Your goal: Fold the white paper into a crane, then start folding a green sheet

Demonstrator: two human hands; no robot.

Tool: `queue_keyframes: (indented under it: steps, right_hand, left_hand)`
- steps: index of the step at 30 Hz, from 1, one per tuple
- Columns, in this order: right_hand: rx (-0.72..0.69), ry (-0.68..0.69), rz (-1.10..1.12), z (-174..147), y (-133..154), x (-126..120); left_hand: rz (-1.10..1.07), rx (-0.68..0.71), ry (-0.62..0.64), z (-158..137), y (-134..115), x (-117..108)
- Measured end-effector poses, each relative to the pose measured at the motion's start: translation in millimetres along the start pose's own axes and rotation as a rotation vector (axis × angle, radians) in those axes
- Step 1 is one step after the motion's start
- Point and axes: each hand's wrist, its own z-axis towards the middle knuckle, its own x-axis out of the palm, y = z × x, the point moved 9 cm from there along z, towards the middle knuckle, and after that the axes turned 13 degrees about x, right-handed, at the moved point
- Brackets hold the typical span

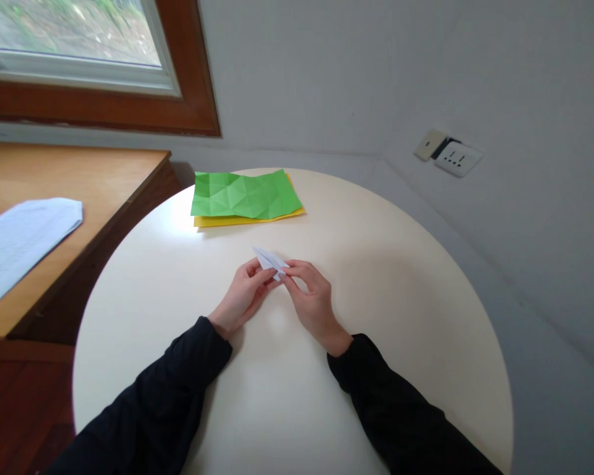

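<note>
A small piece of folded white paper with a pointed far end is held between both hands, above the middle of the round table. My left hand grips its left side, thumb on top and fingers beneath. At its near right corner, my right hand pinches the paper between thumb and index finger. The fingertips of the two hands almost meet, so the near edge of the paper is partly hidden.
Creased green paper lies over yellow paper at the far side of the white round table. A wooden desk with white papers stands at the left. Wall sockets are at the right.
</note>
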Motion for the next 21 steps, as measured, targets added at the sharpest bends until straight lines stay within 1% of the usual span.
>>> queue_keyframes:
  steps: [7, 10, 14, 18, 21]
  right_hand:
    - [0.059, 0.028, -0.002, 2.2, -1.8, 3.3]
    - [0.148, 0.044, 0.03, 4.4, -8.4, 4.4]
    - [0.285, 0.057, 0.125, 5.3, -22.5, 6.5]
    - [0.288, 0.094, 0.174, 4.0, -23.8, 11.2]
    - [0.274, 0.12, 0.153, 3.3, -22.2, 13.2]
  left_hand:
    - [0.096, 0.035, -0.027, 0.5, -4.0, -2.4]
    - [0.164, 0.07, -0.02, 0.8, -7.0, -1.3]
    - [0.227, 0.108, 0.017, 1.5, -9.4, 2.0]
    - [0.247, 0.116, 0.0, 2.3, -9.1, -0.3]
    - [0.254, 0.113, -0.028, 2.8, -8.0, -3.7]
